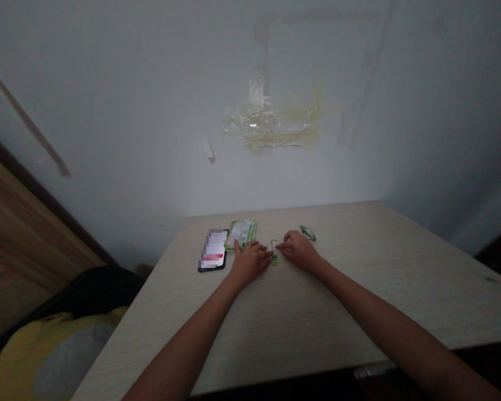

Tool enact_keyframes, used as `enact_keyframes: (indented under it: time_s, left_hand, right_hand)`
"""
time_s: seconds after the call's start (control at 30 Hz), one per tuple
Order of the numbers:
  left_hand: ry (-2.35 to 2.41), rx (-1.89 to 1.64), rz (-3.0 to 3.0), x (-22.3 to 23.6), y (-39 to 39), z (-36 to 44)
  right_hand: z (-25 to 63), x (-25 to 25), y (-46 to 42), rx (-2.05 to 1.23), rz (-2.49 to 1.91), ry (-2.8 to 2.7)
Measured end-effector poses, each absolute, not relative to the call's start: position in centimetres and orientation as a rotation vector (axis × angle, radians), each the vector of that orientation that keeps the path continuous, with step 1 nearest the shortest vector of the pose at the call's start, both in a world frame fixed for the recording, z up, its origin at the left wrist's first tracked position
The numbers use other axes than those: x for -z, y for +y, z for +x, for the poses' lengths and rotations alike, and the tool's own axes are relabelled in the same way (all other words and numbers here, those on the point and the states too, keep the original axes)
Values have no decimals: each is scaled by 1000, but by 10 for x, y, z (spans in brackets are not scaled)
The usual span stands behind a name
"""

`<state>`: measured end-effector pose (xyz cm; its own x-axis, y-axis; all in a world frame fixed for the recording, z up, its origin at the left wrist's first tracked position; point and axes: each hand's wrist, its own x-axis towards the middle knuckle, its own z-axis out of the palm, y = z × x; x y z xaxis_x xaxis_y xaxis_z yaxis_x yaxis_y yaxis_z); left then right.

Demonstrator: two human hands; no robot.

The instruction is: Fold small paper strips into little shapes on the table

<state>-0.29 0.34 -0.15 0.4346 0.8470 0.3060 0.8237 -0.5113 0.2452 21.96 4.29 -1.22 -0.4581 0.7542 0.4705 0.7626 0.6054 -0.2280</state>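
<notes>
A small green-and-white strip [274,259], perhaps a wrapper or folded paper, lies on the table between my hands. Its exact kind is too small to make out. My left hand [250,260] rests palm down with the thumb spread away, its fingertips touching the strip's left side. From the other side, my right hand [299,250] pinches at the strip's right edge with bent fingers. A flat green-and-white box [242,231] sits just beyond my left hand. Beyond my right hand is a crumpled green wrapper [308,232].
Left of the box, a phone [214,250] with a lit screen lies on the pale wooden table [317,317]. The table's far edge meets a wall [150,111] bearing old tape. A yellow-and-grey cloth item [62,351] is at lower left, beside wooden panelling [12,234].
</notes>
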Motion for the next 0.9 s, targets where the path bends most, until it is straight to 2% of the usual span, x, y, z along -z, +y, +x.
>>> enact_keyframes:
  time_s: [0.43,0.9]
  left_hand:
    - [1501,-602,2613,2,5,-5]
    - [1516,-614,2618,2,3,-3]
  right_hand:
    - [206,5,38,123,-1534,-2267]
    - [215,18,41,22,-1239,-2304]
